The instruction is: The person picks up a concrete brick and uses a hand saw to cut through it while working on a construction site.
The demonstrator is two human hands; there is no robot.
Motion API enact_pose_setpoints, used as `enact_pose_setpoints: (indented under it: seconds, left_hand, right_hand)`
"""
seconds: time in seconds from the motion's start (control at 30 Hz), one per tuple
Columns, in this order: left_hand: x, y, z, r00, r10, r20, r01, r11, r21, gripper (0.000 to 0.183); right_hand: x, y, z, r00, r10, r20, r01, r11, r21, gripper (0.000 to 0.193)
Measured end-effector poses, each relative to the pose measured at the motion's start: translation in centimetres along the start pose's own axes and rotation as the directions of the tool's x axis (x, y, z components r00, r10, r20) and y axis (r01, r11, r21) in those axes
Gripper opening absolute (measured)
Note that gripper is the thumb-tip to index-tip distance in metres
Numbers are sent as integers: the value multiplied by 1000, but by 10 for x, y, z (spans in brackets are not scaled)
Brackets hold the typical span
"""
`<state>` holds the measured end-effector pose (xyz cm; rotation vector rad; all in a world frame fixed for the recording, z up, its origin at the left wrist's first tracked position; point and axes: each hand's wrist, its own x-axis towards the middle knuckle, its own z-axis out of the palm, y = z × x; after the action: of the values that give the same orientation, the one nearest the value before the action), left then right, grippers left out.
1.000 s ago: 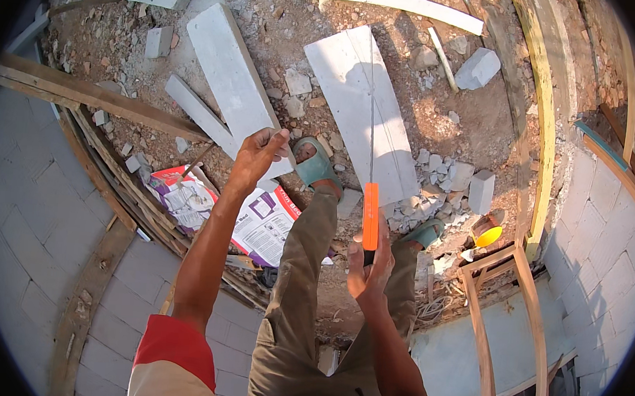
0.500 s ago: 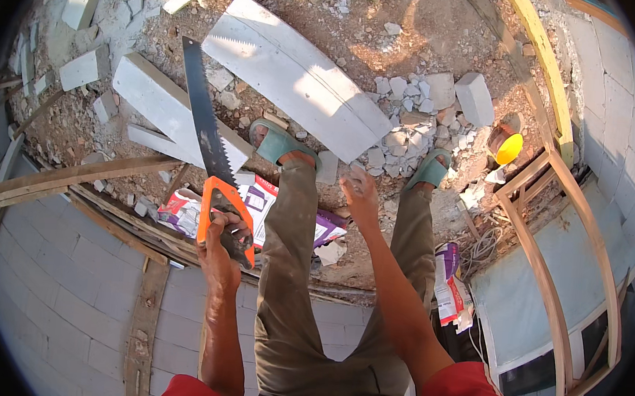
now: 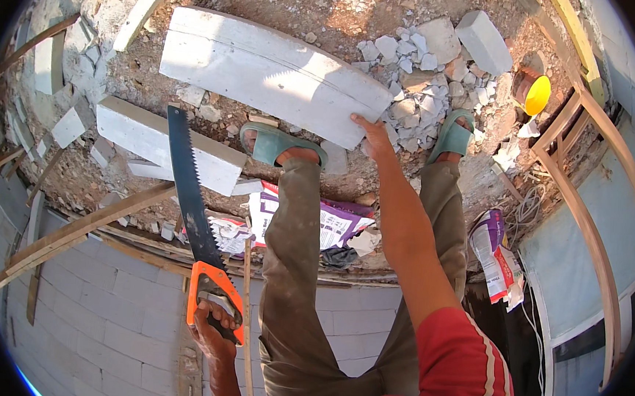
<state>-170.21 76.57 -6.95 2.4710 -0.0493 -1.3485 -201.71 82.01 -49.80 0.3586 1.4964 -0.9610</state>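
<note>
Right hand (image 3: pixel 374 137) at the near right end of the pale slab (image 3: pixel 260 76), one digit on top (the others hidden; I cannot tell whether they pinch). Slab lies beyond the left sandal (image 3: pixel 271 146), long axis running leftward and slightly forward from those fingers. Left hand (image 3: pixel 214 329), farther off: fingers curled round the saw (image 3: pixel 192 193) handle.

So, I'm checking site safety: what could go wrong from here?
The handsaw in the left hand has its teeth toward the left trouser leg, so a swing might snag it. The pale slab, touched by the right hand, could slip onto the open-toed left sandal. Loose rubble nearby may upset footing.
</note>
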Motion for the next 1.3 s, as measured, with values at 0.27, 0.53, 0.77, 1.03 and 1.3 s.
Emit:
enact_pose_setpoints:
  seconds: [0.27,0.53,0.77,1.03,1.3]
  left_hand:
    - [-12,-24,-49,1000,5,20,-3,997,-76,24]
    - [-23,-43,-78,997,36,61,-21,973,-229,24]
    - [-27,-65,-97,997,66,38,-45,919,-392,26]
    - [-36,-76,-106,985,126,-116,-159,922,-354,19]
    - [-43,-18,-106,911,389,-134,-403,910,-96,14]
  right_hand:
    - [-88,-52,28,995,-50,82,61,987,-146,77]
    - [-183,-131,138,938,-332,100,347,906,-244,73]
    - [-265,-209,291,821,-529,213,552,641,-533,72]
    - [-351,-260,409,558,-418,717,630,-349,-694,79]
    - [-310,-292,475,613,-11,790,613,-623,-485,97]
